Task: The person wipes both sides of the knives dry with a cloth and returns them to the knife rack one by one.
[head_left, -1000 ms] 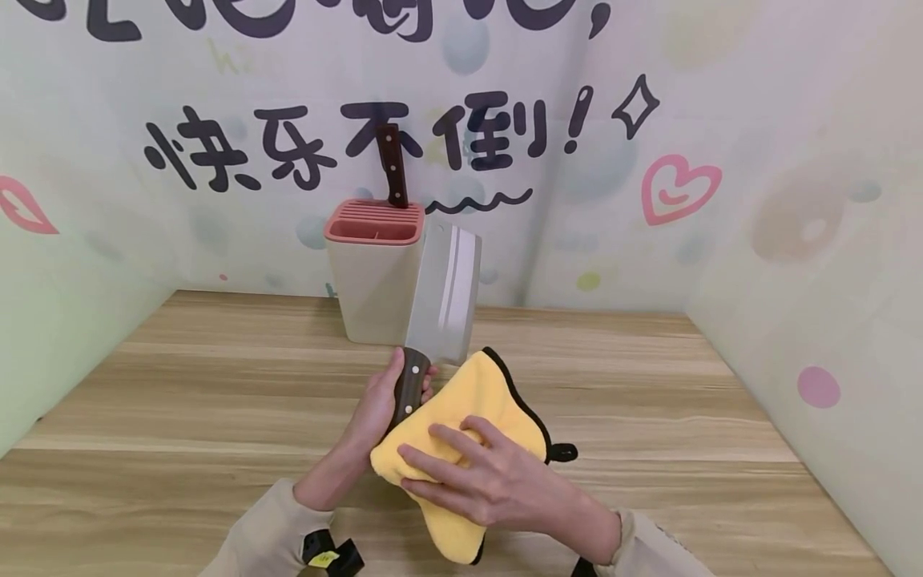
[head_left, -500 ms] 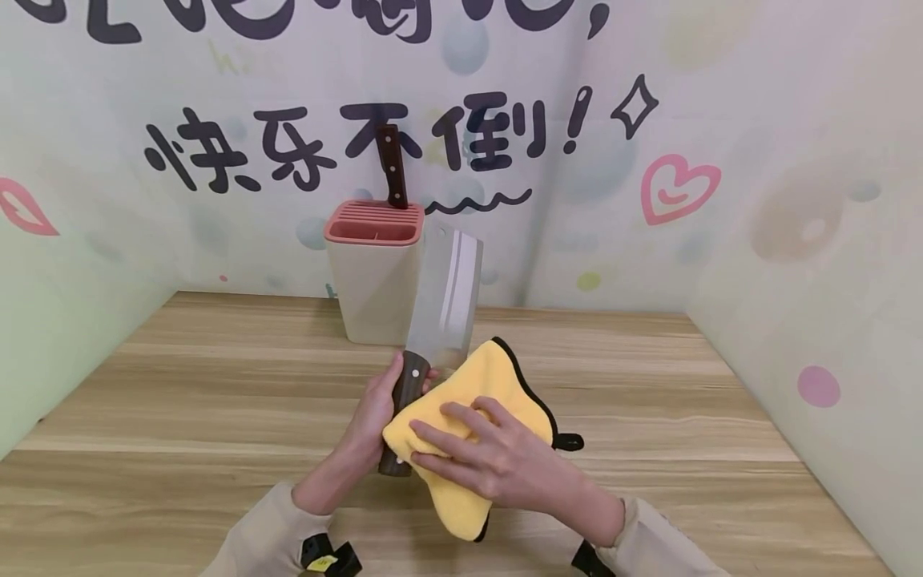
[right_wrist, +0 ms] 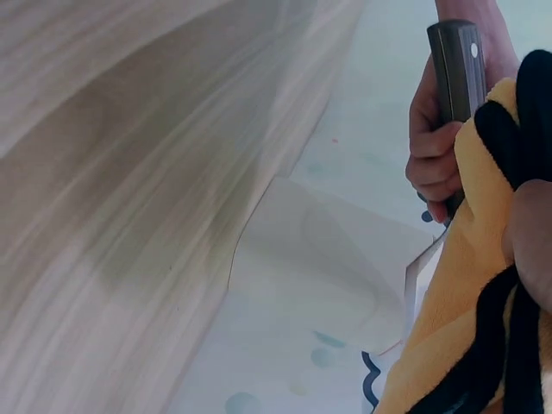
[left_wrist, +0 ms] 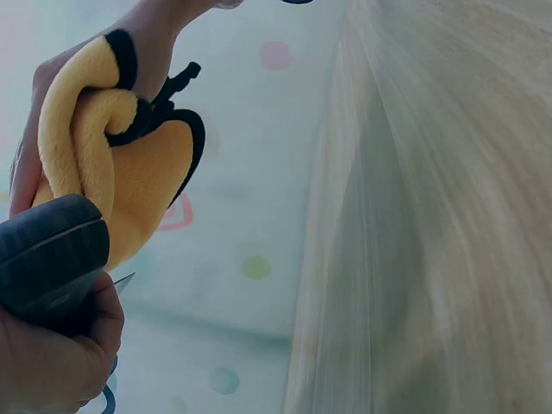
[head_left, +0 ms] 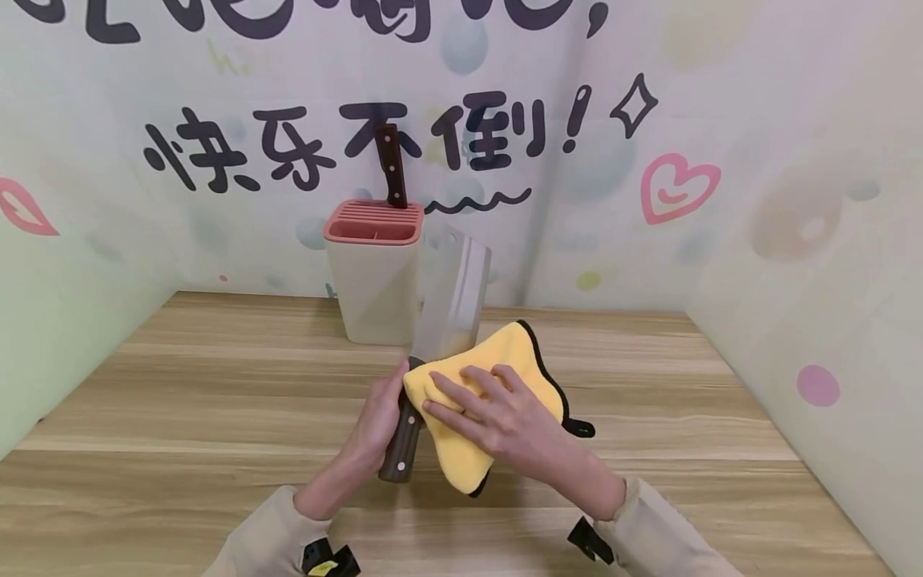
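Observation:
In the head view a cleaver [head_left: 454, 296] is held tilted up, its wide blade toward the back wall. My left hand [head_left: 378, 413] grips its dark riveted handle [head_left: 401, 453], whose butt end sticks out below. Over the base of the blade and top of the handle lies a yellow cloth [head_left: 461, 457] with black edging and a black loop. My right hand [head_left: 508, 417] holds this cloth against the cleaver, fingers spread over it and thumb hidden. The right wrist view shows the left fingers [right_wrist: 435, 164] curled round the handle; the left wrist view shows the cloth's folds [left_wrist: 147, 181].
Behind the cleaver stands a cream knife block [head_left: 375, 296] with a red slotted top. A second knife's brown handle [head_left: 392, 164] rises from it. The wood-grain table [head_left: 216, 401] meets printed walls at the back and both sides.
My right hand and the cloth have slid up the handle to the base of the blade, baring the handle's lower end. The blade has tipped slightly to the right.

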`<state>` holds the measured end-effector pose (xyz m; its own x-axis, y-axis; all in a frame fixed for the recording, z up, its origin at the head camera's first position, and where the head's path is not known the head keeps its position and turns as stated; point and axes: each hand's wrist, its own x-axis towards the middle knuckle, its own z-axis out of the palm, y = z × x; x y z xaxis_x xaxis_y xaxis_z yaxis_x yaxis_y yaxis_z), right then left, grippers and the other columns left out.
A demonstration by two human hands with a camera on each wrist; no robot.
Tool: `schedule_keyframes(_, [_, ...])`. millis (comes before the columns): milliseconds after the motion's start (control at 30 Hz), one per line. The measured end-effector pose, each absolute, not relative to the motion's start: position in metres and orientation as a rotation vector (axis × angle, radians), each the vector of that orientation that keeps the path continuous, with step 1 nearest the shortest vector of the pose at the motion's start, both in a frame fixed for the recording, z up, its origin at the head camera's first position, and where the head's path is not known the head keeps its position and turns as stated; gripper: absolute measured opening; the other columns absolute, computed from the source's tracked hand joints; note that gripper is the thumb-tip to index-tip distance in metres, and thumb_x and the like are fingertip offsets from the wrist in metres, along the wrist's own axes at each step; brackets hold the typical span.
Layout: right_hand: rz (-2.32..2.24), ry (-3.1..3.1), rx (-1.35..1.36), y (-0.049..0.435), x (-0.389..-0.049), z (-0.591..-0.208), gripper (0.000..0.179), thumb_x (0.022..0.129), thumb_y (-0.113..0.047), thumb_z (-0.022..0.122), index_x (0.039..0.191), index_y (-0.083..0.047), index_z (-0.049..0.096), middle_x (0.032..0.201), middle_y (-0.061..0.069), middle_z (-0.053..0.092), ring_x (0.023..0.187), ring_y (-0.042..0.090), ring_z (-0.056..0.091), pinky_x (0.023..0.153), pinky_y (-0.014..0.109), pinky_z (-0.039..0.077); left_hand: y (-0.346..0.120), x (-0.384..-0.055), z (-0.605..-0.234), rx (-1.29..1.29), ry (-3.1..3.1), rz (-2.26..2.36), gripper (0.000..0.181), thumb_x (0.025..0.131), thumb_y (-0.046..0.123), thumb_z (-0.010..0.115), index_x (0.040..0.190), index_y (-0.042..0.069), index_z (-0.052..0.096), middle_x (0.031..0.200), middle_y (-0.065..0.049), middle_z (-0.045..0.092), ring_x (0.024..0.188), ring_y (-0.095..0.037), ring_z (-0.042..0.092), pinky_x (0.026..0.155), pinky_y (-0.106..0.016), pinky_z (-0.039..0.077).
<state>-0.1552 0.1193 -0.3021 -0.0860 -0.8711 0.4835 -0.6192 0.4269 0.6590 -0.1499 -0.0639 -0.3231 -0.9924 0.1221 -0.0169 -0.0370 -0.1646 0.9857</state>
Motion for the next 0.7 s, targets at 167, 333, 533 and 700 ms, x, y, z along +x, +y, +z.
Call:
schedule_keyframes(167, [-0.32, -1.839, 1.243, 0.12, -0.16, -0.3, 0.042, 0.095, -0.002, 0.028, 0.117, -0.021, 0.058, 0.124, 0.005, 0.052, 0.094, 0.023, 0.052, 0.069, 0.034, 0.044, -0.062, -0.151, -0.327, 0.146, 2.058, 2.249, 0.053, 0.1, 0.03, 0.023, 0.087, -0.01, 0.055, 0.065, -0.004, 0.054, 0.054, -0.012, 0.051, 0.053, -0.023, 0.046])
schedule_keyframes(333, [-0.277, -1.887, 1.218, 0.12, -0.163, -0.298, 0.038, 0.091, -0.002, 0.037, 0.118, -0.02, 0.058, 0.124, 0.005, 0.053, 0.094, 0.024, 0.052, 0.069, 0.034, 0.043, -0.059, -0.151, -0.331, 0.138, 2.122, 2.176, 0.053, 0.099, 0.034, 0.022, 0.086, -0.007, 0.054, 0.063, -0.005, 0.052, 0.054, -0.014, 0.049, 0.052, -0.024, 0.045])
schedule_keyframes(533, [-0.222, -1.98, 1.169, 0.121, -0.166, -0.297, 0.043, 0.08, -0.004, 0.06, 0.12, -0.018, 0.056, 0.125, 0.005, 0.052, 0.096, 0.023, 0.051, 0.07, 0.033, 0.042, -0.057, -0.15, -0.331, 0.186, 2.129, 2.16, 0.053, 0.099, 0.035, 0.022, 0.094, -0.007, 0.054, 0.066, -0.007, 0.051, 0.056, -0.014, 0.048, 0.052, -0.024, 0.045])
schedule_keyframes(700, [-0.158, -1.991, 1.142, 0.12, -0.168, -0.3, 0.049, 0.073, -0.005, 0.069, 0.119, -0.017, 0.056, 0.124, 0.005, 0.052, 0.094, 0.021, 0.052, 0.067, 0.033, 0.041, -0.057, -0.15, -0.331, 0.18, 2.155, 2.143, 0.054, 0.098, 0.037, 0.023, 0.093, -0.007, 0.055, 0.066, -0.007, 0.052, 0.056, -0.015, 0.049, 0.053, -0.024, 0.045])
